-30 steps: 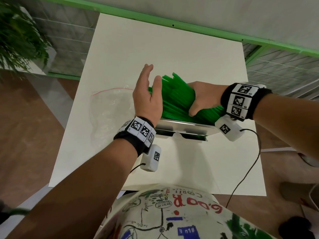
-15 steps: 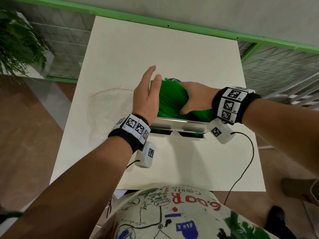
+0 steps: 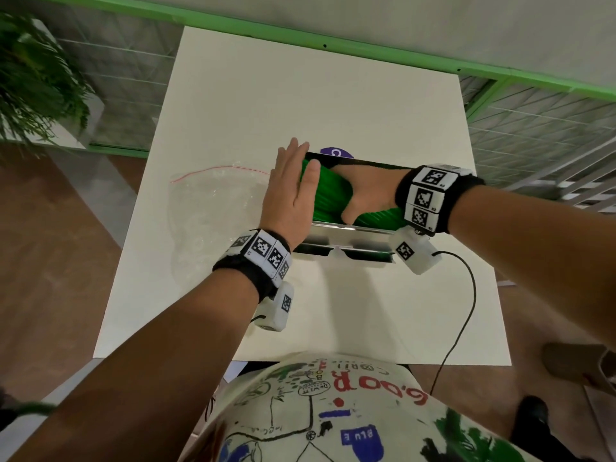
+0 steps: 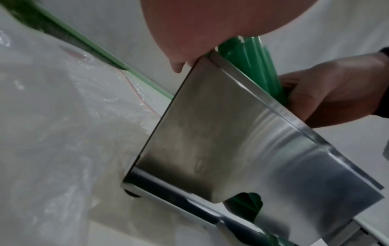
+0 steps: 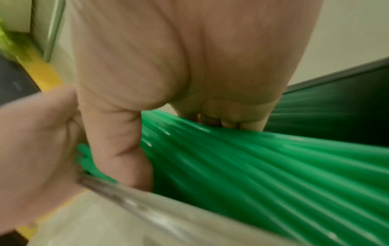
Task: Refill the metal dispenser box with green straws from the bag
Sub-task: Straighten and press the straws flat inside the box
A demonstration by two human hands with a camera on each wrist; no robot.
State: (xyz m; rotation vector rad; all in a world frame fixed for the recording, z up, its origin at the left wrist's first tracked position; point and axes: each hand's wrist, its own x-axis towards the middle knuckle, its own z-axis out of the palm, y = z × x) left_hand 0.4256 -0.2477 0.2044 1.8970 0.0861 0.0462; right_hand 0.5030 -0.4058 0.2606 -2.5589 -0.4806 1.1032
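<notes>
Straws lie bunched in the open box on the table. Right hand reaches into the box, thumb and fingers curled round the bunch. Left hand stands flat, fingers straight, against the box's left end. Bag lies just left.
</notes>
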